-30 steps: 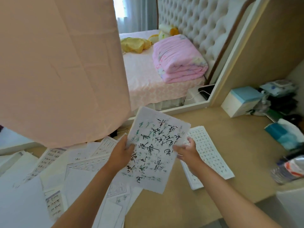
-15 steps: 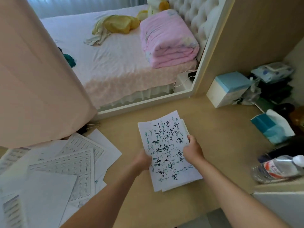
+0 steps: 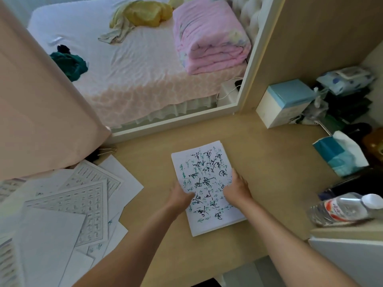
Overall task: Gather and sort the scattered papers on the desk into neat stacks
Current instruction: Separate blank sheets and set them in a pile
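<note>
Your handwritten stack [image 3: 207, 187] sits in the middle of the desk [image 3: 269, 154], turned a little off square to the near edge, and it looks to be lying flat on the wood or very close to it. Your left hand [image 3: 179, 196] grips its left edge with the thumb laid over the top sheet. Your right hand [image 3: 236, 188] holds the right edge, fingers curled round the side. Holding it from both sides like this suits squaring the sheets, and the edges already line up closely, with only a thin sliver of lower pages showing at the far and right sides. The spot seems well chosen: it keeps sorted sheets apart from the scattered papers [image 3: 87, 204], which overlap at odd angles on the left and run out of view there, some tucked under the hanging pink cloth [image 3: 41, 100]. A bare strip of desk separates the two groups, enough, I judge, to slide loose sheets across without disturbing the stack. A binder clip [image 3: 107, 151] lies at the far corner of that spread, just beside the cloth. Right of the stack there is open wood before the tissue pack [image 3: 339, 158] and the water bottle [image 3: 348, 208] lying on its side; a second stack could go there, but mind the bottle. The box [image 3: 288, 102] stands at the far right, well clear.
</note>
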The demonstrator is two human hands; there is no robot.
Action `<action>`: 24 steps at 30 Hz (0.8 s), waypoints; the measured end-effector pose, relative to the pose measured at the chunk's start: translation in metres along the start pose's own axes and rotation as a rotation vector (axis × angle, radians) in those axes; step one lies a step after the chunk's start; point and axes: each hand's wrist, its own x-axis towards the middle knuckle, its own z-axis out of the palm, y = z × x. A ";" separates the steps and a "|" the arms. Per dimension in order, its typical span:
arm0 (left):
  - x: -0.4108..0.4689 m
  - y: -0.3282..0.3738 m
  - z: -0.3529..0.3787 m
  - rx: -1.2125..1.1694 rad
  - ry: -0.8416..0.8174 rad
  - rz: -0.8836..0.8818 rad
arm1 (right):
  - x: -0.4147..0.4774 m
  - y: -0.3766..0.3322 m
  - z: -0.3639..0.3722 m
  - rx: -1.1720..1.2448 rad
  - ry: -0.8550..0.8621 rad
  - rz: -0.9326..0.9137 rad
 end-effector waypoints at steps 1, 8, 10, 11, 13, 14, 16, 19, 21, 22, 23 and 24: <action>-0.001 -0.003 -0.008 -0.019 -0.017 0.012 | -0.003 -0.005 -0.001 -0.049 0.027 0.003; -0.028 -0.044 -0.099 0.062 0.139 0.058 | -0.040 -0.089 0.045 -0.016 0.008 -0.251; -0.037 -0.067 -0.132 0.050 0.181 0.072 | -0.056 -0.123 0.077 0.026 -0.110 -0.313; -0.042 -0.081 -0.150 0.045 0.202 0.081 | -0.065 -0.140 0.094 0.043 -0.158 -0.328; -0.051 -0.111 -0.186 0.064 0.228 0.082 | -0.082 -0.168 0.130 0.080 -0.243 -0.332; -0.055 -0.129 -0.206 0.078 0.236 0.075 | -0.091 -0.180 0.149 0.095 -0.276 -0.332; -0.063 -0.165 -0.244 0.100 0.249 0.060 | -0.109 -0.203 0.185 0.103 -0.311 -0.327; -0.073 -0.222 -0.296 0.206 0.310 0.044 | -0.133 -0.233 0.237 0.060 -0.346 -0.307; -0.080 -0.258 -0.327 0.372 0.367 0.012 | -0.145 -0.251 0.269 0.012 -0.359 -0.315; -0.084 -0.274 -0.340 0.471 0.391 -0.006 | -0.149 -0.258 0.284 -0.014 -0.359 -0.320; -0.087 -0.290 -0.353 0.558 0.402 -0.023 | -0.154 -0.266 0.297 -0.040 -0.351 -0.328; -0.091 -0.304 -0.365 0.621 0.398 -0.041 | -0.158 -0.273 0.310 -0.073 -0.337 -0.339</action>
